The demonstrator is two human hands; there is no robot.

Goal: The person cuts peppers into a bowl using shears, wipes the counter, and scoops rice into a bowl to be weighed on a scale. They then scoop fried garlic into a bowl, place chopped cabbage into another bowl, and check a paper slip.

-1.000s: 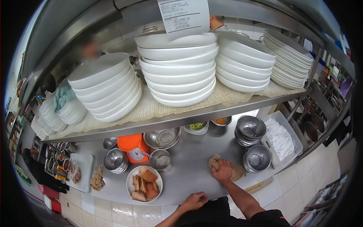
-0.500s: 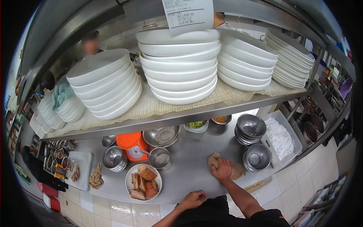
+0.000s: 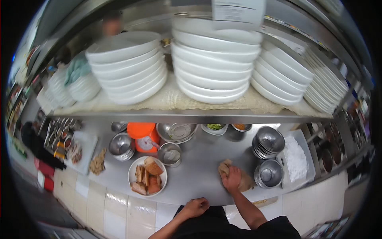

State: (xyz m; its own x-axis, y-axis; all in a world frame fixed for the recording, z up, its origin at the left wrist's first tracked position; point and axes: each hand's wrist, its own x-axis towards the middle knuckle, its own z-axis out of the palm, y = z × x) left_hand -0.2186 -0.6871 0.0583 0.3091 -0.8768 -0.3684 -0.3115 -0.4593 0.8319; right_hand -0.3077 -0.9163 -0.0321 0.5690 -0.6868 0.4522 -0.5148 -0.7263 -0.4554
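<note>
My right hand (image 3: 232,179) presses down on a crumpled brown cloth (image 3: 243,181) lying on the steel counter (image 3: 199,179), just left of a stack of steel bowls (image 3: 269,173). My left hand (image 3: 195,207) rests at the counter's front edge with its fingers curled, holding nothing that I can see. A white plate of fried bread pieces (image 3: 147,181) sits to the left of both hands.
An orange scale (image 3: 144,137), a steel cup with a spoon (image 3: 171,154), more steel bowls (image 3: 121,145) and a tray of white powder (image 3: 296,157) crowd the counter. Stacks of white plates (image 3: 215,63) fill the shelf above. A person (image 3: 112,24) stands beyond it.
The view has swung and blurred, shifting the shelf and plates rightward in frame. My right hand stays on the cloth and my left hand stays at the counter edge.
</note>
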